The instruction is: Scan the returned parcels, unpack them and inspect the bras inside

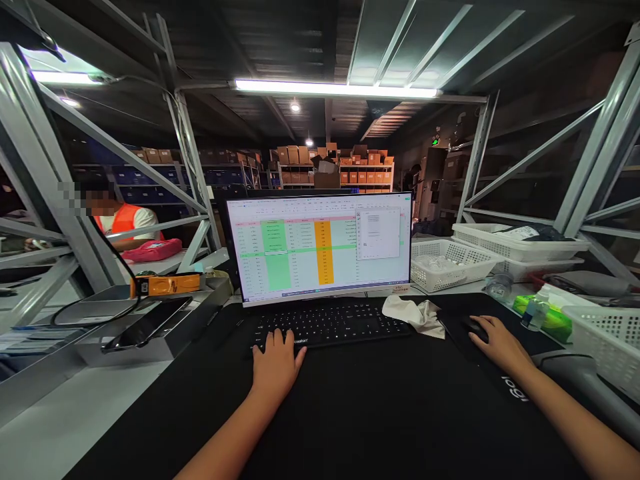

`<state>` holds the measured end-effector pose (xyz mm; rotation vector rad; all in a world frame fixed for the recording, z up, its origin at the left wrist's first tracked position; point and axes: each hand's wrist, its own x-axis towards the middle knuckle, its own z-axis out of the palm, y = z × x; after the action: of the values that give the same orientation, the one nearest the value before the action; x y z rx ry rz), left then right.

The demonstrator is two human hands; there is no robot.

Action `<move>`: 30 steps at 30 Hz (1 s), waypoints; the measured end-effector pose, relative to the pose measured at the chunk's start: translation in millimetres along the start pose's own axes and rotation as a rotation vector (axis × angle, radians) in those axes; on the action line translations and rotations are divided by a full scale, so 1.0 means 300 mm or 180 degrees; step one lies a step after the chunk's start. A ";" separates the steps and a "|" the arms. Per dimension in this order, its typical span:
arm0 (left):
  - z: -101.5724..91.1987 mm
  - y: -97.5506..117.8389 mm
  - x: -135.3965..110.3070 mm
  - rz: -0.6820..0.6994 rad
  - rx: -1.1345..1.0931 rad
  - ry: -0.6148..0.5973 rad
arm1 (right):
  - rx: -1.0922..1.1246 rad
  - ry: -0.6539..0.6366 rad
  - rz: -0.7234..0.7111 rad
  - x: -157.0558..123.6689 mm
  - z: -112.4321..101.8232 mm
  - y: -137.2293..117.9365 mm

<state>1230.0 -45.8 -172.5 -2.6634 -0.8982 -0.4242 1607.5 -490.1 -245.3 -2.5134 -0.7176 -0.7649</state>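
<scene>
My left hand [275, 365] rests on the left part of a black keyboard [345, 323], its fingers spread over the keys. My right hand [501, 345] is curved over a black computer mouse [475, 329], mostly hidden beneath the fingers, on a black mouse pad [457, 308]. Behind the keyboard stands a monitor [300, 263] with a spreadsheet that has green and orange columns and a small window at its right. A crumpled whitish cloth or tissue [415, 315] lies over the keyboard's right end.
White perforated baskets [453, 270] stand at the right, near a clear bottle [536, 312], a green pack [555, 323] and a grey handheld device [575, 373]. At left, a tray [187, 337] holds a phone-like device [153, 323]. A person in an orange vest [126, 219] sits beyond the metal frame.
</scene>
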 end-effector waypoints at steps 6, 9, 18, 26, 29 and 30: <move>0.005 -0.001 0.001 -0.0001 -0.0022 0.0017 | 0.0020 0.0008 -0.0052 -0.001 0.005 0.005; 0.007 -0.002 0.001 0.0017 -0.0025 0.0032 | -0.0026 0.0011 -0.0032 -0.001 0.008 0.007; 0.000 0.002 0.000 -0.0021 0.0025 -0.0016 | 0.0008 0.0050 -0.0050 -0.003 0.008 0.005; -0.001 0.000 0.000 -0.0026 -0.0060 -0.0060 | 0.0114 -0.0018 0.0057 0.001 -0.023 -0.024; 0.001 0.001 0.003 -0.0034 -0.0040 -0.0045 | 0.0129 -0.0053 0.0079 0.001 -0.027 -0.027; 0.001 0.002 0.003 -0.0036 -0.0027 -0.0050 | 0.0124 -0.0056 0.0080 0.001 -0.026 -0.025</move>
<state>1231.1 -45.6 -172.4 -2.6743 -0.9183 -0.4111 1600.3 -488.2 -237.6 -2.4921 -0.6988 -0.7142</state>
